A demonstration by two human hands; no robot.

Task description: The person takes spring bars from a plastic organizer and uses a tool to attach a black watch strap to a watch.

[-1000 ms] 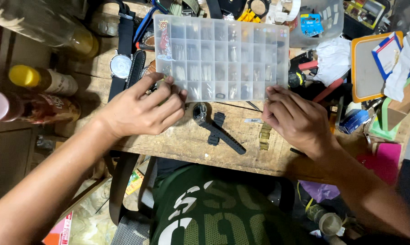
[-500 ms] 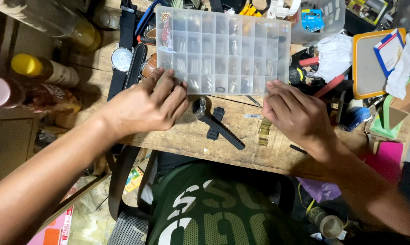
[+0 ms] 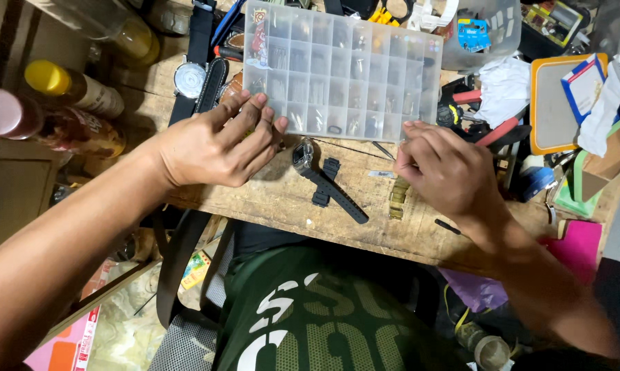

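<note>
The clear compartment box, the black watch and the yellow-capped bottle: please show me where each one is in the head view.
clear compartment box [image 3: 337,69], head view, middle of its lid.
black watch [image 3: 303,155], head view, on its case.
yellow-capped bottle [image 3: 47,76], head view, on its yellow cap.

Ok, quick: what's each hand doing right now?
Left hand: open, fingers spread on the near left corner of the parts box.
Right hand: fingertips at the box's near right corner; grip cannot be told.

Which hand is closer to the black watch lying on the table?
Left. The left hand has its fingers just beside the black watch, at its case end. The right hand is farther off, past the strap, by the clear parts box.
</note>
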